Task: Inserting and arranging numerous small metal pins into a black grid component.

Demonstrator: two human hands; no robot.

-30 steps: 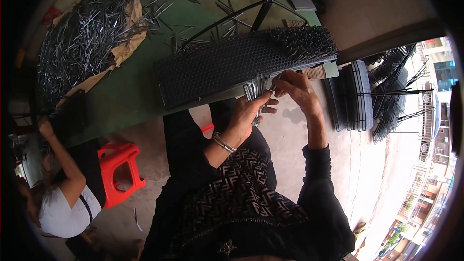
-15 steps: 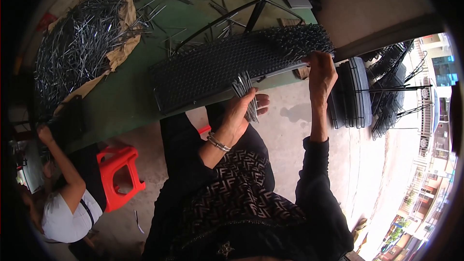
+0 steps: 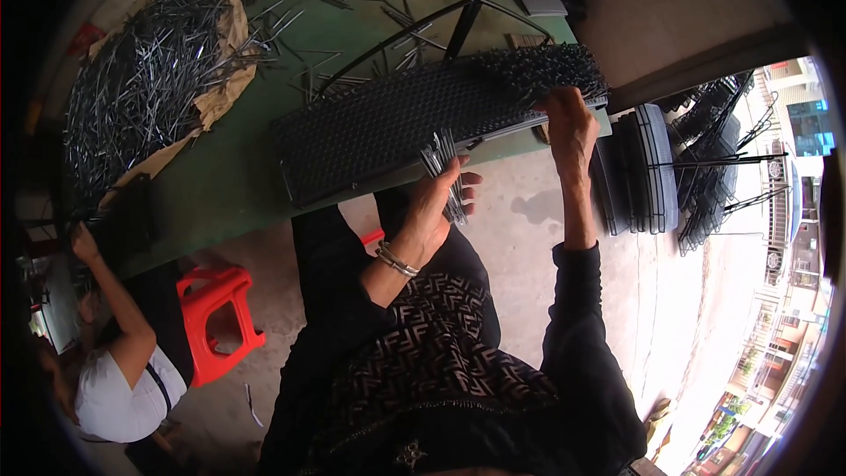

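I've got the left hand (image 3: 432, 211) clenched on a bundle of metal pins (image 3: 443, 167), at 6 o'clock of the black perforated panel (image 3: 397, 123). Right hand (image 3: 568, 119) grips panel's 3 o'clock end. Pins look thin, stiff, slippery, prob. light; hold mid-bundle. Panel lies on green table (image 3: 220, 185) edge.

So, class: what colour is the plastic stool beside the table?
Red, seen best in the head view: the stool stands on the floor by the green table.

Shiny metal pins (image 3: 443, 161), matt black grid (image 3: 397, 119)
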